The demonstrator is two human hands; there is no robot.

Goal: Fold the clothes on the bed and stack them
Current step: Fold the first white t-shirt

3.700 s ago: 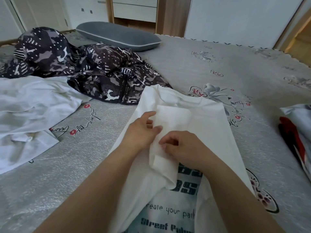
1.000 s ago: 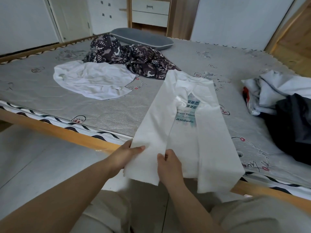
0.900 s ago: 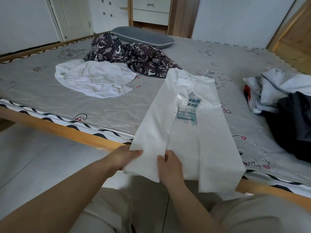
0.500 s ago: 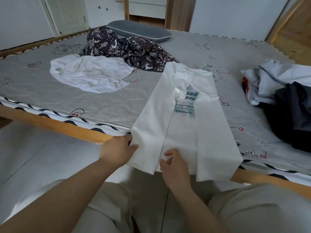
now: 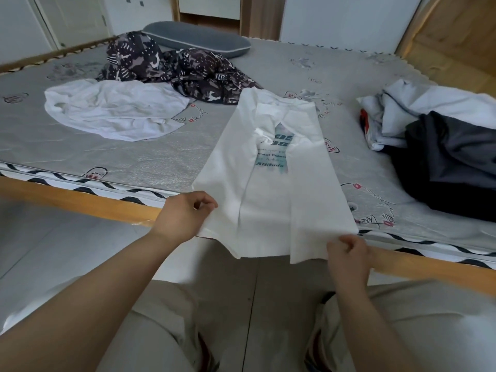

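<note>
Bed [image 5: 281, 63]: filled the upper two thirds of the frame, its grey printed cover running to a wavy-trimmed edge and a wooden rail [image 5: 88, 202] that crossed from the left edge down to the lower right.
Open cover: bare stretches lay at the upper right of the bed and at the left, between the rail and the loose white garment.
Floor [image 5: 48, 253]: pale tiles showed at the lower left, below the rail.
Dark pile [image 5: 451, 167]: lay at the right edge of the frame, partly over a white-and-red garment [image 5: 408, 103].
White T-shirt [image 5: 271, 200]: lay in the centre, both sides folded inward so a strip of teal print showed between them; its collar end pointed to the far side, and its hem hung past the rail.
Camouflage garment [image 5: 171, 68]: bunched at the upper left, touching the grey pillow [image 5: 196, 40] behind it.
Loose white garment [image 5: 112, 111]: spread flat at the left, just beside the camouflage garment.
Left hand [image 5: 185, 216]: pinched the T-shirt's left hem corner, fingers curled.
Right hand [image 5: 349, 253]: pinched the right hem corner, over the rail.
</note>
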